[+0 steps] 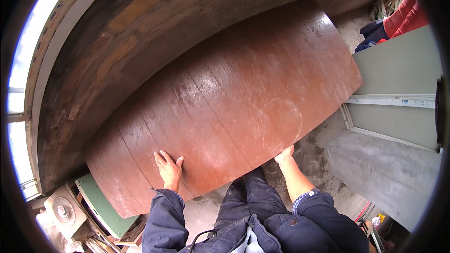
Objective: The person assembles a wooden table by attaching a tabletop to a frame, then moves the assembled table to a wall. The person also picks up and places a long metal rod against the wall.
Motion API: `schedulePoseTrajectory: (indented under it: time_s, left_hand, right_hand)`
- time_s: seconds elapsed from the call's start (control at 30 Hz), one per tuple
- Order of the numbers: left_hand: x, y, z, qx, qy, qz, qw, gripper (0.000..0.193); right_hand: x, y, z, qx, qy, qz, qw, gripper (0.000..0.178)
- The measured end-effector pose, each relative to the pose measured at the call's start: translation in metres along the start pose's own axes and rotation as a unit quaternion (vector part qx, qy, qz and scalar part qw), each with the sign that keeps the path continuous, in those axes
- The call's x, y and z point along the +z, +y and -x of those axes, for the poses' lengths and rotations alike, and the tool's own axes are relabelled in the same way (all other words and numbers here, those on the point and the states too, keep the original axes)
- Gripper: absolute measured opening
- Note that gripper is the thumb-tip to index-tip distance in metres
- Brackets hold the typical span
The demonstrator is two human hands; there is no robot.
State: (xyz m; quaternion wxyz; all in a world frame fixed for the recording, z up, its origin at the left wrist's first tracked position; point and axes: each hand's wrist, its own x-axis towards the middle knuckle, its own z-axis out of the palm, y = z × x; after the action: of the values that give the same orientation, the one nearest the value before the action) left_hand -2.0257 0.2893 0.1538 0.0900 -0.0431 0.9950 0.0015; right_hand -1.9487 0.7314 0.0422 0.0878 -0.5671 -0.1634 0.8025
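So from my end the main thing is this big brown board [262, 93], lying across the middle of the view, long edge near the wall [117, 51], the other toward the wearer's legs. Can't make out what's holding it up, or whether the far edge actually touches the wall.

My left hand [169, 171] is flat on the top face near the close edge, fingers loosely spread, thumb out, not gripping anything. The right hand [285, 153] is at the near edge further right; its fingers go out of sight at the underside, so I can't tell how far it's closed or whether it's really got hold.

I'd call this step steadying the board: one hand on top, one at the edge. For the next move, I'd want the right hand's hold sure and the left palm keeping things level, because a board this long could swing at the ends.

Further out: green panel [101, 204] and a fan [64, 208] just off the left end, grey-green panel [398, 63] close by the right end, grey slab [379, 164] below that, and some red cloth [410, 16] up in the corner.
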Motion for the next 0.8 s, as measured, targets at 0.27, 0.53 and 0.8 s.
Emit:
schedulePoseTrajectory:
  time_s: [0.27, 0.53, 0.8]
  left_hand:
    - [0.004, -0.004, -0.017, -0.015, -0.009, 0.037, 0.999, 0.092]
    - [-0.005, -0.015, 0.078, 0.038, -0.022, 0.183, 0.982, 0.081]
    - [0.033, -0.030, 0.137, 0.058, -0.135, 0.067, 0.987, 0.088]
  right_hand:
    - [-0.012, 0.020, 0.070, -0.030, 0.028, 0.393, 0.919, 0.066]
    - [-0.086, 0.048, 0.154, -0.063, -0.160, 0.592, 0.787, 0.043]
    - [-0.141, 0.043, 0.169, -0.088, -0.091, 0.604, 0.787, 0.041]
